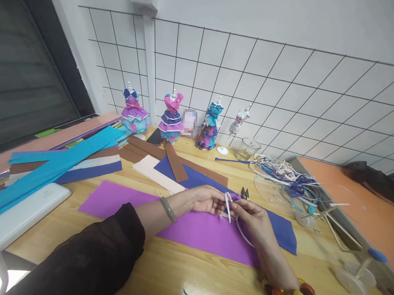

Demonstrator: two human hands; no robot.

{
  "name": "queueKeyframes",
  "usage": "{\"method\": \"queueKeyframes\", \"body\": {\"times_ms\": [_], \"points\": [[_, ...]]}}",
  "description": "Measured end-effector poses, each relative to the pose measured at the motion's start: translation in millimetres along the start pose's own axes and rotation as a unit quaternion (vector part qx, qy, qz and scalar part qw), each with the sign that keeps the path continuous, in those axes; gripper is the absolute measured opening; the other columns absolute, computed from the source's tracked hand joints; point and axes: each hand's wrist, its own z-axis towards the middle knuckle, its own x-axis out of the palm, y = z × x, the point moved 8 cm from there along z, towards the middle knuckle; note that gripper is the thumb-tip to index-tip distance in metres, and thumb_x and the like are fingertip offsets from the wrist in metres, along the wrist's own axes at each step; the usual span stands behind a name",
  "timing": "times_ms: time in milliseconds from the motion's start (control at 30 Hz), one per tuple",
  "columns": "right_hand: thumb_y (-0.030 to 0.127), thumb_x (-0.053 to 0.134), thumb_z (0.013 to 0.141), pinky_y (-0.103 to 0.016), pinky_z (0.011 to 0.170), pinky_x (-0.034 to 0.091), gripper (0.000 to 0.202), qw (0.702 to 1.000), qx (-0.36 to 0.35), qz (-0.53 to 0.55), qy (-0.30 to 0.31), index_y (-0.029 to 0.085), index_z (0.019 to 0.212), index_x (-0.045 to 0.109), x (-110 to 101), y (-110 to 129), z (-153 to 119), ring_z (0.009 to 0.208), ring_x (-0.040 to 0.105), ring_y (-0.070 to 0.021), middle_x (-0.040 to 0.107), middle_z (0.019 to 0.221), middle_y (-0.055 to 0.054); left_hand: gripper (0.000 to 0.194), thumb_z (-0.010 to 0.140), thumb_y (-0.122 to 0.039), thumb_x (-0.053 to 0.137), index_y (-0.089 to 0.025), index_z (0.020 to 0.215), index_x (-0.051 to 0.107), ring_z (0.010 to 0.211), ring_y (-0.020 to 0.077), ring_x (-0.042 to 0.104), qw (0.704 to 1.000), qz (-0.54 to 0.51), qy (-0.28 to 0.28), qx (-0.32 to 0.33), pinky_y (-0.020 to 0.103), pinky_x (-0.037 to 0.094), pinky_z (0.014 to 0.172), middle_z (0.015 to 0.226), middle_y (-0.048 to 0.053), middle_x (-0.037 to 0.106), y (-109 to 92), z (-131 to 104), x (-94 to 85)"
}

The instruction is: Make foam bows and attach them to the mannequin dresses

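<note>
My left hand (209, 200), with a jade-coloured bangle on the wrist, is closed on a small purple piece (236, 197), mostly hidden by fingers. A narrow white ribbon (227, 203) loops around that piece, and its tail curves down under my right hand (252, 215). The right fingers pinch at the ribbon, their tips close to the left ones. Beneath both hands lies a wide purple sheet (195, 235) of paper or cloth. A dark blue sheet (281, 229) partly shows behind the right hand. Just beyond the hands are small dark snips (244, 193).
Brown strips (176, 162) and turquoise strips (74, 154) spread leftward near a white device (31, 218). Along the wall stand several miniature dress forms (171, 117) and a glass jar (249, 148). Tangled ribbon scraps (281, 174) and small stands (355, 279) occupy the right.
</note>
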Motion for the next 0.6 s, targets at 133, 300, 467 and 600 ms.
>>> {"method": "queueKeyframes", "body": {"times_ms": [133,300,467,600], "points": [[0.026,0.075,0.059,-0.025,0.060,0.047,0.022,1.000,-0.010,-0.011,0.006,0.021,0.080,0.070,-0.4,-1.2,1.1,0.057,0.057,-0.0112,0.068,0.071,0.000,0.020,0.066,-0.020,0.065,-0.009,0.082,0.062,0.058,0.0097,0.055,1.000,0.016,0.000,0.006,0.027,0.043,0.062,0.067,0.004,0.059,-2.2,-0.7,-0.1],[0.028,0.075,0.058,-0.026,0.060,0.048,0.022,0.999,-0.019,-0.034,0.004,0.021,0.078,0.070,-0.8,0.3,1.5,0.056,0.057,-0.0113,0.067,0.071,0.000,0.020,0.066,-0.021,0.065,-0.009,0.081,0.062,0.058,0.0107,0.057,0.999,0.036,-0.017,-0.004,0.027,0.043,0.061,0.068,0.005,0.061,-2.1,-2.3,-0.7],[0.029,0.076,0.057,-0.026,0.063,0.049,0.020,0.999,-0.012,-0.033,0.003,0.020,0.073,0.068,2.3,1.3,-0.8,0.060,0.059,-0.0124,0.067,0.071,0.000,0.021,0.063,-0.025,0.067,-0.009,0.075,0.062,0.056,0.0115,0.056,0.998,0.049,-0.032,-0.004,0.028,0.044,0.059,0.063,0.005,0.060,-2.4,-3.1,-1.2],[0.030,0.075,0.059,-0.028,0.065,0.049,0.028,0.999,-0.014,-0.029,0.024,0.020,0.083,0.064,9.0,5.9,-3.1,0.068,0.061,-0.0153,0.067,0.076,-0.002,0.027,0.059,-0.030,0.069,-0.010,0.075,0.063,0.057,0.0097,0.053,0.995,0.075,-0.046,0.039,0.026,0.042,0.059,0.064,0.004,0.059,-8.7,-1.9,0.4]]}}
